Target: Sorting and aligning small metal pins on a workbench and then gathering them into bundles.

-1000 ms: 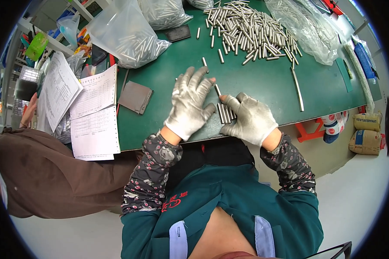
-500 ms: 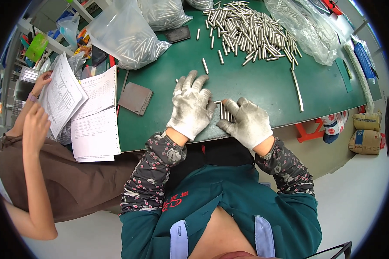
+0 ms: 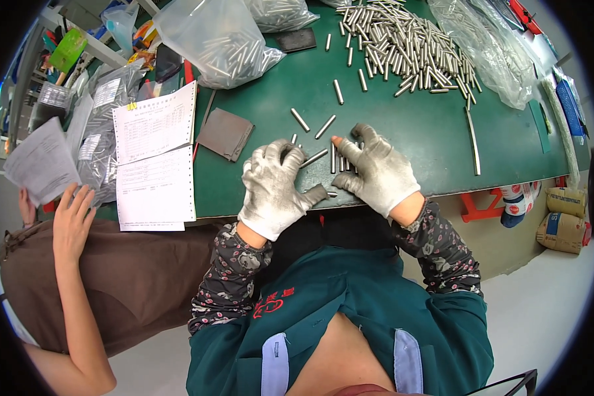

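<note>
My left hand [image 3: 270, 188], in a worn white glove, rests on the green table with its fingers bent and its thumb stretched out to the right. A loose metal pin [image 3: 314, 158] lies slanted by its index finger, and another [image 3: 332, 194] shows its end at the thumb tip. My right hand [image 3: 381, 173], gloved alike with a bare index fingertip, spans a short row of metal pins [image 3: 340, 158] between index finger and thumb; part of the row is hidden under the hand. Two more pins [image 3: 299, 119] [image 3: 325, 127] lie just beyond my hands.
A big heap of pins [image 3: 409, 49] lies at the far side, near clear bags [image 3: 211, 46] of pins. A flat grey block [image 3: 224, 134], printed sheets [image 3: 155, 158] and a thin metal strip [image 3: 473, 142] lie on the table. At left, a co-worker's hand [image 3: 72, 221] is near papers [image 3: 43, 162].
My left hand has drawn left and nearer, away from the right, uncovering loose pins. My right hand still spans the row. The co-worker's papers have moved left and lower. The whole view has shifted.
</note>
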`<state>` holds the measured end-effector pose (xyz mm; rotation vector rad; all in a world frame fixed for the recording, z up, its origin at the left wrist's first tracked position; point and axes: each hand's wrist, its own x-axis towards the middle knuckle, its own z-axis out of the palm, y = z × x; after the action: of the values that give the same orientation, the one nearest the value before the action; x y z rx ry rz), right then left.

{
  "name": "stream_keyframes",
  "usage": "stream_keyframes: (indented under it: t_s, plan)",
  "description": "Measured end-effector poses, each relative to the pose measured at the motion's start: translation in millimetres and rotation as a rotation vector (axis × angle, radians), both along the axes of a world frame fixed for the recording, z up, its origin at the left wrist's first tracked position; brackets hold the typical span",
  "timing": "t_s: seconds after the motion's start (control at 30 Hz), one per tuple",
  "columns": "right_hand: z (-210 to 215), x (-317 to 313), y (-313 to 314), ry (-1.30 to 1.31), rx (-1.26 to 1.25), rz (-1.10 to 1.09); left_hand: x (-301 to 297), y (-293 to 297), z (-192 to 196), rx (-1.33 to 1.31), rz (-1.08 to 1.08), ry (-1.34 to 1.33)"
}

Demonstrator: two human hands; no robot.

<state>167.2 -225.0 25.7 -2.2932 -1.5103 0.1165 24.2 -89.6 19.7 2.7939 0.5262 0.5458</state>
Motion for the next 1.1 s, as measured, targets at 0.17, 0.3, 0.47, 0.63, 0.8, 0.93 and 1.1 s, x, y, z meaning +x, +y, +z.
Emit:
stream_keyframes:
  t_s: [0.17, 0.3, 0.47, 0.63, 0.8, 0.93, 1.1]
  plan:
    - [0, 1, 10, 0.058, 0.006, 0.039, 2, 6, -5, -0.023, -0.084, -0.129]
    - [0, 6, 9, 0.076, 0.062, 0.064, 1, 8, -11, -0.062, -0.109, -0.13]
    - [-3, 14, 7, 0.106, 0.077, 0.096, 2, 8, -6, -0.032, -0.16, -0.113]
    - [2, 20, 3, 0.142, 0.014, 0.209, 10, 7, -4, 0.053, -0.303, -0.152]
    - [7, 11, 1, 0.133, 0.049, 0.247, 16, 6, -8, 0.031, -0.215, -0.2]
    - [12, 6, 4, 0.084, -0.027, 0.244, 10, 10, -6, 0.019, -0.118, -0.147]
    - [9, 3, 2, 0.084, -0.066, 0.164, 7, 8, -5, 0.07, -0.107, -0.085]
